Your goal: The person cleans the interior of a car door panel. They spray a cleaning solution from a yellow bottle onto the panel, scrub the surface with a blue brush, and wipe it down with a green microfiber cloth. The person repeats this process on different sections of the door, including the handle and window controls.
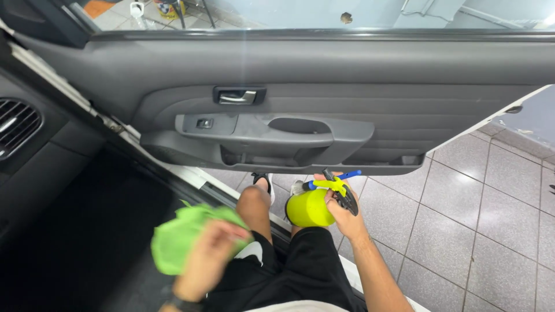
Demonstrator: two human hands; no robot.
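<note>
My left hand (209,254) grips a crumpled green cloth (179,234) low over the dark footwell of a car. My right hand (342,212) holds a yellow-green spray bottle (308,208) by its trigger head, along with a thin blue-handled brush (341,176). The bottle hangs just below the grey inner panel of the open car door (324,75). My bare knee (253,202) is between the two hands, and I wear black shorts.
The door panel has a chrome inner handle (237,97), a window switch (204,123), a pull grip (299,125) and a lower pocket. A dashboard vent (16,124) is at the left. Grey floor tiles (480,219) spread to the right.
</note>
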